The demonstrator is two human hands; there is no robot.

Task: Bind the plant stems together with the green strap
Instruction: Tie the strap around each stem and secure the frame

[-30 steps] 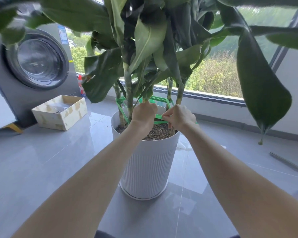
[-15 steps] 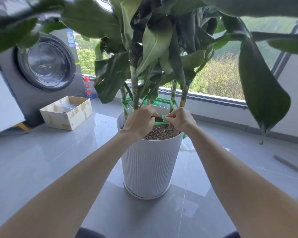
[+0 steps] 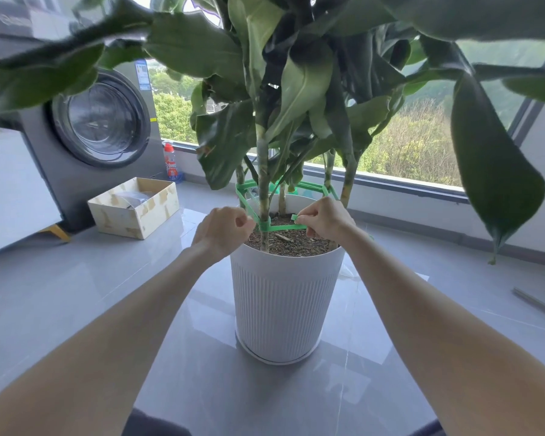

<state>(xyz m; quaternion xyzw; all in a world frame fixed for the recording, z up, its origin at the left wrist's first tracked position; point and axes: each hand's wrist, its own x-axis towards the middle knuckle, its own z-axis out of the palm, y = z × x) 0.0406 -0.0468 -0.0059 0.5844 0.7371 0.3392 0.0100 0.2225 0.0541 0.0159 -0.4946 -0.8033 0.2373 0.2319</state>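
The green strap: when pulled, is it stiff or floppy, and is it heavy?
Probably flexible: the green strap wraps closely round a stem. Perhaps slightly springy, since its short end sticks out of the grip of the right hand without drooping. It looks thin, so likely very light.

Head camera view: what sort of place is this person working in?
Probably a home laundry balcony or utility room: a front-loading washing machine stands on the grey tiled floor, a wide window looks out over trees, and a leafy plant grows in a white ribbed pot.
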